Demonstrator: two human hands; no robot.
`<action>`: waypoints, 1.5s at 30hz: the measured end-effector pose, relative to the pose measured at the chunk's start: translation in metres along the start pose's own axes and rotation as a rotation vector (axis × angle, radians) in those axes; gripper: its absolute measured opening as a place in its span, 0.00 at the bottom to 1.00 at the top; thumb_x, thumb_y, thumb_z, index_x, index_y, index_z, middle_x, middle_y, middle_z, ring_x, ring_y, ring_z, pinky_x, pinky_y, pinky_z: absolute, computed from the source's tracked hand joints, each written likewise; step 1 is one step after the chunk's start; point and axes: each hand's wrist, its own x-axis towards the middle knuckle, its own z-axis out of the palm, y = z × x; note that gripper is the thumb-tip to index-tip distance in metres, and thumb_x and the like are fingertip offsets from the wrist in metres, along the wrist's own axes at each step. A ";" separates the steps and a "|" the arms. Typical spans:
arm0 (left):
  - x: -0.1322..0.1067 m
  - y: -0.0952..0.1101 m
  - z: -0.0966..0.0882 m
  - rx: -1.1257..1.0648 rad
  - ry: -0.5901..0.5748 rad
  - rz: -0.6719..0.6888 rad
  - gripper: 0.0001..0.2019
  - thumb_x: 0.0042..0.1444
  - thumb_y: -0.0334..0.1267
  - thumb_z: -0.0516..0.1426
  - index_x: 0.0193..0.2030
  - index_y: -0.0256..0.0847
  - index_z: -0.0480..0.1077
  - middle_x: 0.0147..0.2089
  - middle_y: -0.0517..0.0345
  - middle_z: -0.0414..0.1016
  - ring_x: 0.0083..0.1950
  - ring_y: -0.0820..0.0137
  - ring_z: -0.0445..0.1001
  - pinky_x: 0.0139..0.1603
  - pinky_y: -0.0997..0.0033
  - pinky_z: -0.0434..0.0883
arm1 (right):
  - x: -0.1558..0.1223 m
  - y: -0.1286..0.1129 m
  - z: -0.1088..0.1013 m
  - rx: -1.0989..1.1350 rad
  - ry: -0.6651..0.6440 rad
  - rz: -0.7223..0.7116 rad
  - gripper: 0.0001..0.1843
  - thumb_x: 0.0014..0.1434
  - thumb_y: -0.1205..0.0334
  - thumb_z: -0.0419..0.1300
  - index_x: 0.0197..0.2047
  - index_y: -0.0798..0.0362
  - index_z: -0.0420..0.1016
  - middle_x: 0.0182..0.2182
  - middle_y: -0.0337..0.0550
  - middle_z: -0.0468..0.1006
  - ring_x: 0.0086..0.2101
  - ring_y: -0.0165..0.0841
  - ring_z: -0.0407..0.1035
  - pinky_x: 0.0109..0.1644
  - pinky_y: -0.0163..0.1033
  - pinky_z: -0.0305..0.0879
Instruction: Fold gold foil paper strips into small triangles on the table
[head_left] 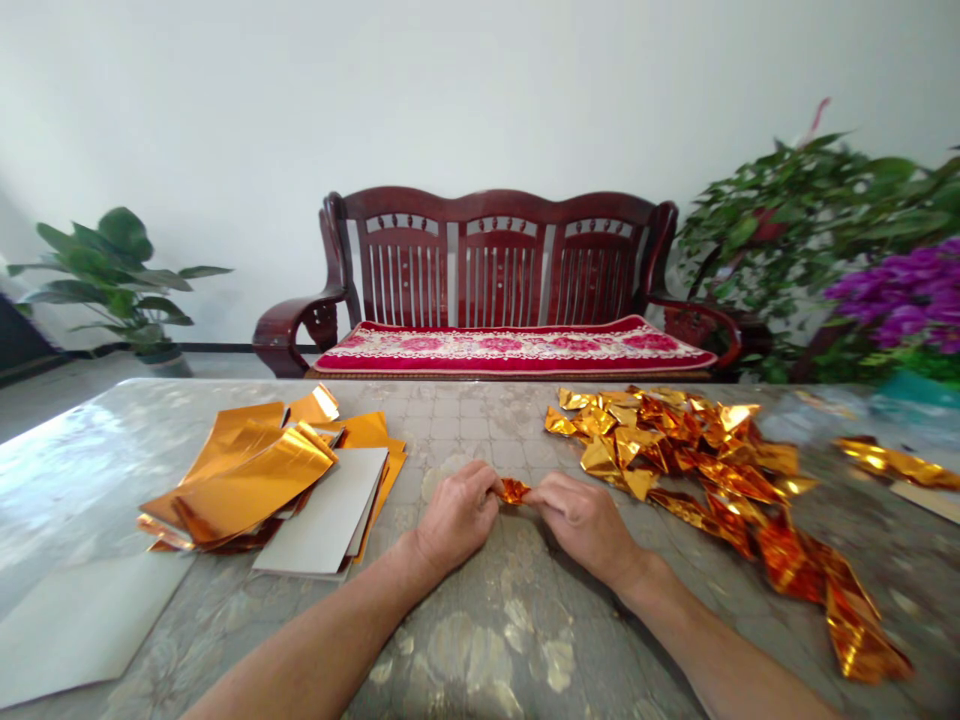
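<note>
Pinching a small twist of orange-gold foil (pixel 514 491) between my left hand (pixel 454 515) and right hand (pixel 581 525), I have the fingers of both hands curled inward, knuckles up. Only the middle of the piece shows in the narrow gap between them, and its ends are hidden in my grip. My hands and the foil are held low over the middle of the bench (pixel 480 650). Just beside my right hand lies a loose heap of creased gold foil pieces (pixel 660 440), trailing toward me down the right side, with a crumpled foil strip (pixel 896 462) well apart from it near the far right edge. To my left sits a stack of flat foil sheets (pixel 247 480), with a grey card (pixel 322 510) overlapping it and another grey card (pixel 82 630) nearer the bench edge. So many pieces already lie creased, while a good stack is still flat. Beyond the bench stand a dark wooden settee (pixel 495 260) with a red patterned cushion (pixel 510 350) and a leafy potted plant (pixel 112 270).
</note>
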 end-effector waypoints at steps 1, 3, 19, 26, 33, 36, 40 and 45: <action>0.000 0.000 0.000 -0.004 0.005 -0.001 0.11 0.50 0.22 0.52 0.33 0.42 0.70 0.35 0.59 0.73 0.38 0.71 0.72 0.40 0.73 0.68 | 0.000 0.000 0.001 0.006 0.002 0.016 0.12 0.65 0.68 0.56 0.40 0.47 0.80 0.32 0.40 0.79 0.33 0.30 0.74 0.36 0.32 0.65; 0.000 -0.001 0.000 -0.013 0.017 -0.002 0.12 0.51 0.21 0.52 0.34 0.42 0.70 0.35 0.58 0.73 0.38 0.71 0.72 0.41 0.73 0.68 | 0.000 -0.001 0.002 0.017 0.008 0.036 0.11 0.64 0.68 0.56 0.41 0.47 0.80 0.33 0.40 0.79 0.34 0.30 0.74 0.37 0.32 0.67; 0.000 -0.004 0.004 -0.026 0.054 -0.044 0.12 0.52 0.21 0.52 0.33 0.42 0.71 0.33 0.60 0.73 0.37 0.71 0.72 0.39 0.74 0.66 | 0.000 -0.002 0.003 0.022 0.036 0.005 0.09 0.64 0.67 0.56 0.41 0.49 0.78 0.35 0.42 0.81 0.35 0.32 0.75 0.40 0.35 0.70; 0.000 -0.004 0.005 -0.030 0.046 -0.052 0.12 0.51 0.21 0.53 0.33 0.42 0.71 0.33 0.60 0.73 0.36 0.71 0.72 0.39 0.74 0.66 | 0.000 0.000 0.002 0.016 0.021 0.028 0.08 0.64 0.66 0.57 0.41 0.49 0.79 0.33 0.41 0.81 0.34 0.32 0.75 0.38 0.34 0.69; 0.000 -0.004 0.005 -0.020 0.008 -0.080 0.12 0.54 0.24 0.52 0.35 0.43 0.72 0.35 0.60 0.74 0.37 0.70 0.73 0.39 0.73 0.66 | -0.001 0.001 0.005 0.023 0.093 0.021 0.12 0.64 0.68 0.56 0.45 0.48 0.79 0.36 0.43 0.82 0.35 0.33 0.76 0.40 0.35 0.72; 0.000 -0.002 0.004 -0.028 0.000 -0.073 0.12 0.55 0.24 0.51 0.36 0.44 0.72 0.36 0.60 0.75 0.38 0.70 0.73 0.40 0.73 0.67 | -0.002 0.002 0.006 0.027 0.099 0.038 0.14 0.63 0.69 0.56 0.47 0.47 0.78 0.38 0.43 0.82 0.37 0.34 0.77 0.42 0.37 0.73; 0.000 -0.001 0.004 -0.028 -0.008 -0.069 0.12 0.55 0.24 0.51 0.37 0.44 0.73 0.36 0.60 0.75 0.38 0.71 0.73 0.40 0.73 0.67 | -0.002 0.005 0.007 0.047 0.079 0.079 0.14 0.63 0.70 0.56 0.47 0.47 0.78 0.40 0.42 0.82 0.39 0.34 0.77 0.44 0.38 0.73; 0.000 -0.002 0.004 -0.010 0.000 -0.076 0.12 0.54 0.24 0.51 0.37 0.44 0.73 0.36 0.60 0.75 0.38 0.70 0.74 0.40 0.72 0.66 | -0.002 0.006 0.007 0.068 0.057 0.081 0.17 0.63 0.71 0.55 0.50 0.47 0.78 0.41 0.41 0.82 0.40 0.33 0.77 0.45 0.37 0.73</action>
